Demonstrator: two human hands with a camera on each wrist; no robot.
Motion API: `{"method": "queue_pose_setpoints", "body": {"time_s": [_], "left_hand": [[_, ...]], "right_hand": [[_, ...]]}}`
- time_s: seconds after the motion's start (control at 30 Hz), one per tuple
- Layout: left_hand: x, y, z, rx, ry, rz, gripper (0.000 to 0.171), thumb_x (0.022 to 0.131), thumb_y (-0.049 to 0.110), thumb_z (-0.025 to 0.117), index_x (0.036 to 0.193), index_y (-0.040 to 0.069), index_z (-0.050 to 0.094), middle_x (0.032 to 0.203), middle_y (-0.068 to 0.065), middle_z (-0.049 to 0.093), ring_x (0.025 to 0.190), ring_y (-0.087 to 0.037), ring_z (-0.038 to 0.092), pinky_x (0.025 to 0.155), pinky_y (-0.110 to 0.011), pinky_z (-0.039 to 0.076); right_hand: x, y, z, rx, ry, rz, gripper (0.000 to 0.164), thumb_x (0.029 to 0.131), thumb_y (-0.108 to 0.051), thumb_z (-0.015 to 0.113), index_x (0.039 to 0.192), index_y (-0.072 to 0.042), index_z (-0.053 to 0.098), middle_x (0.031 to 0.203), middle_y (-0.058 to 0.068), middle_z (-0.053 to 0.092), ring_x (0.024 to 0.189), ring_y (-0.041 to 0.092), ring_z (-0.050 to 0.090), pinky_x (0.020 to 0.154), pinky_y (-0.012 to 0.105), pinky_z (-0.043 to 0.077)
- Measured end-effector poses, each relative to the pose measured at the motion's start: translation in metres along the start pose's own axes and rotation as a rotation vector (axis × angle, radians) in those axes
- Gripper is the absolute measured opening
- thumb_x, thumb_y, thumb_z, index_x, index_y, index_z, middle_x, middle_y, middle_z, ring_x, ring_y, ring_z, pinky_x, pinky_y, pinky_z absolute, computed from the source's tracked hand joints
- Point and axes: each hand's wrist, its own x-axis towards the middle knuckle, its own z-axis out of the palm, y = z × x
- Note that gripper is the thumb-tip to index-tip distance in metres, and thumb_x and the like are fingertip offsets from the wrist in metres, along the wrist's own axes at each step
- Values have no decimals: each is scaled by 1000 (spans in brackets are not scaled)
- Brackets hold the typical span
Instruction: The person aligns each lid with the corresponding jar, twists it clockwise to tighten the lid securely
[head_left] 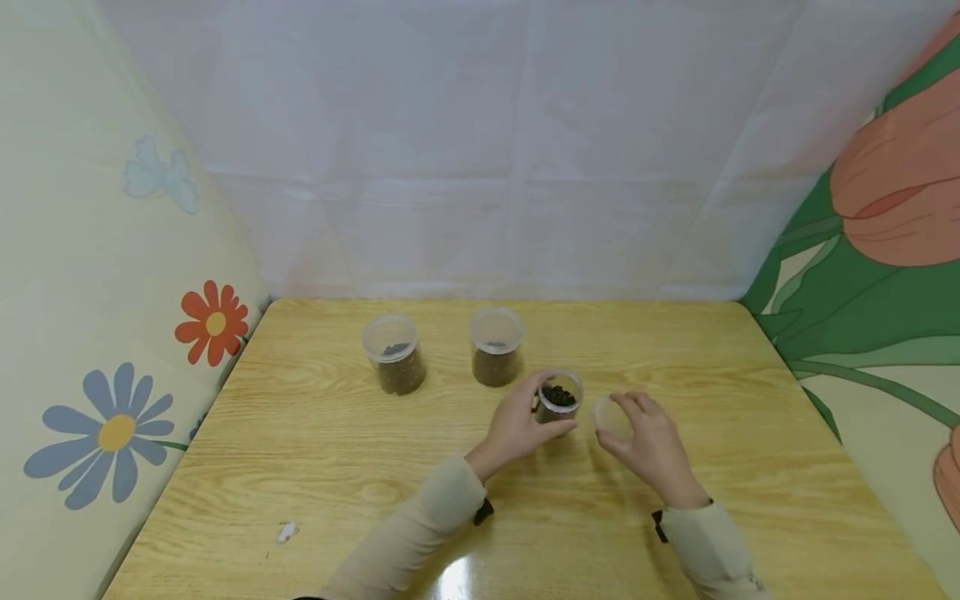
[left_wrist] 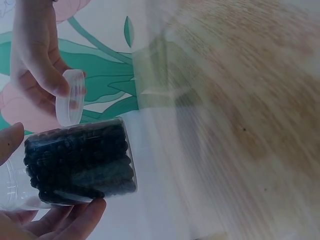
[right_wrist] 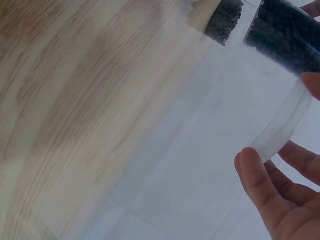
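Observation:
My left hand [head_left: 517,427] grips a clear plastic jar [head_left: 557,415] around its side, thumb and fingers on opposite sides. The jar's mouth is uncovered, and dark, bean-like pieces [left_wrist: 82,162] fill much of it. In the left wrist view its base shows apart from the wood. Just right of the jar, my right hand [head_left: 654,442] pinches a round translucent lid [left_wrist: 71,97] by its rim between thumb and fingers. The right wrist view shows the lid [right_wrist: 285,125] edge-on, below the jar in that picture. A small gap separates lid and jar in the head view.
Two similar clear jars stand farther back on the wooden table [head_left: 315,450]: one at the left [head_left: 400,367], one nearer the middle [head_left: 495,358], both with dark contents. A white cloth [head_left: 450,167] hangs behind the table. Flower-patterned panels [head_left: 112,333] flank both sides.

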Motion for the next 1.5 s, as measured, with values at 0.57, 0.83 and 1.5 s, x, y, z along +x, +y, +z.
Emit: {"method": "queue_pose_setpoints", "body": {"time_s": [0.57,0.83,1.5], "left_hand": [[-14,-14,-10,2,82,39,62,73,27,77,126,14,46,114,-6,58,101,-17,55,75,-28,49],[-21,-20,-16,3,118,33,65,73,26,77,127,9,45,116,-14,57,100,-22,55,75,-32,49],[-37,-34,-36,9,195,-5,63,70,24,80,123,11,49,110,-6,60,97,-19,57,73,-29,49]], "right_hand": [[7,-13,8,34,-44,-18,54,66,-15,80,109,7,58,102,23,57,90,38,56,73,49,50],[11,-24,17,47,-76,-38,52,67,-16,79,109,7,59,104,22,57,92,37,56,75,47,50],[19,-37,30,62,-72,-103,53,65,-17,80,107,7,59,101,20,57,88,33,58,72,42,51]]}}
